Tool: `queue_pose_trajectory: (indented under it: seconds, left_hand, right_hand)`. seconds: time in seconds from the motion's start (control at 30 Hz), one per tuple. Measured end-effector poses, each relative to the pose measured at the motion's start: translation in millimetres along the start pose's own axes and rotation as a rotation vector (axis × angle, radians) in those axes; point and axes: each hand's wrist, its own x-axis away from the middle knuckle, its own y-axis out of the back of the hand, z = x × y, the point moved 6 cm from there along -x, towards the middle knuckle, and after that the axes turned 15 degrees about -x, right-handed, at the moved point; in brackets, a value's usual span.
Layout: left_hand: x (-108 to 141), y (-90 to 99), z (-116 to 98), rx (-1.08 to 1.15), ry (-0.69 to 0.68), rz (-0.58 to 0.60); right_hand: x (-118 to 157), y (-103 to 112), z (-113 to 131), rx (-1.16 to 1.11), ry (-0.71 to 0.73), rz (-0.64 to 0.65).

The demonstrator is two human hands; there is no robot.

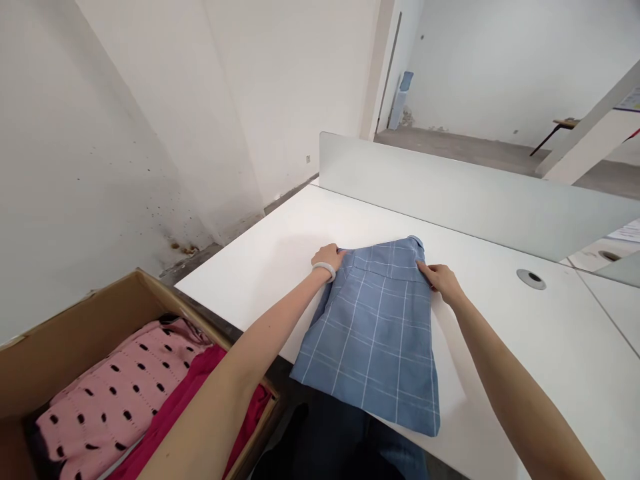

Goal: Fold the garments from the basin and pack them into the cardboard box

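A blue skirt [375, 327] with a white check pattern lies on the white table [500, 347], its waistband toward the far side. Its wide lower hem hangs past the table's near edge. My left hand [329, 259], with a pale bangle [325, 269] at the wrist, pinches the skirt's upper left corner. On the other side, my right hand [441, 280] grips the right edge just below the waistband, thumb on top of the cloth. The fingers beneath the fabric are partly hidden.
At the lower left stands an open cardboard box [200, 313] holding a pink patterned garment [125, 380] and a crimson one [185, 380]. A low frosted divider [450, 200] runs along the table's far edge. A round cable grommet [531, 279] sits at right.
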Motion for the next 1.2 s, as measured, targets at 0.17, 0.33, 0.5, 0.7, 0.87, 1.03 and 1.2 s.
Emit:
queue_pose_trajectory:
  seconds: [0.17,0.33,0.5,0.7,0.87,1.03,1.2]
  left_hand:
    - [8,-11.7,-6,-0.149,-0.008,-0.126]
    - [13,-6.1,-6,-0.160,-0.019,-0.116]
    - [66,6.1,-2,-0.170,-0.170,-0.200]
    - [134,-25.4,5,-0.302,-0.377,-0.162]
    - [132,-34.6,4,-0.301,-0.319,-0.189]
    - [156,-18.3,9,-0.218,-0.399,-0.236]
    - [215,-12.8,9,-0.206,-0.775,-0.206]
  right_hand:
    - [-7,-10,0,0.239,0.130,-0.111]
    - [1,-4,3,0.193,0.065,-0.040]
    - [22,-3,11,0.315,-0.087,0.016]
    - [29,-20,11,0.466,-0.054,-0.022]
    - [28,-18,17,0.430,-0.040,-0.076]
    - [79,-2,24,0.328,0.148,-0.022]
    - [191,17,2,0.095,0.346,0.029]
